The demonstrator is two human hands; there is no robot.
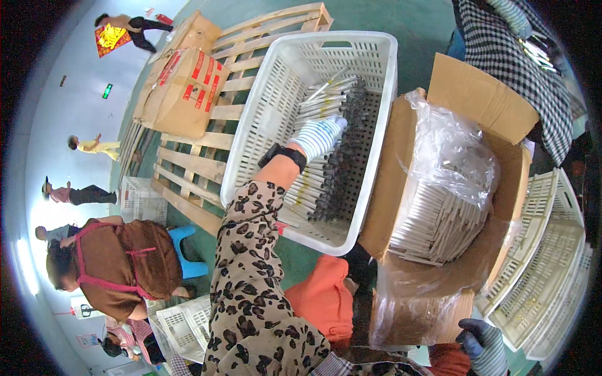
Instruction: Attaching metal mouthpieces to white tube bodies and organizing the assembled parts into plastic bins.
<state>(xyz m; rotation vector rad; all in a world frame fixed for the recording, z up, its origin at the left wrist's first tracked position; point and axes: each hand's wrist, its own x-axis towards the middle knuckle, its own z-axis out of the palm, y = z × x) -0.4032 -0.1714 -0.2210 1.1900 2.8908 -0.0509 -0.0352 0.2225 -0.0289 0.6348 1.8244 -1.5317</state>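
My left hand [318, 136], in a white-and-blue striped glove with a dark watch at the wrist, reaches into a white slatted plastic crate [251, 125]. It rests over a row of slender white tubes [308, 195] with black ends; its fingertips are bent down and hidden against them. Down at the lower right is my right hand [483, 346], in a striped glove with dark grey fingers. Its fingers are loosely bent and apart, with nothing visible in them. Beside the crate an open cardboard box [392, 182] holds many white tubes [439, 219] under clear plastic film [448, 147].
Behind the crate lie wooden pallets [194, 164] with taped cartons [188, 94]. Stacked white crates [533, 232] stand at the right. A person in brown [128, 260] sits by a blue stool [185, 250] at left. Another person's checked clothing [514, 62] is at the upper right.
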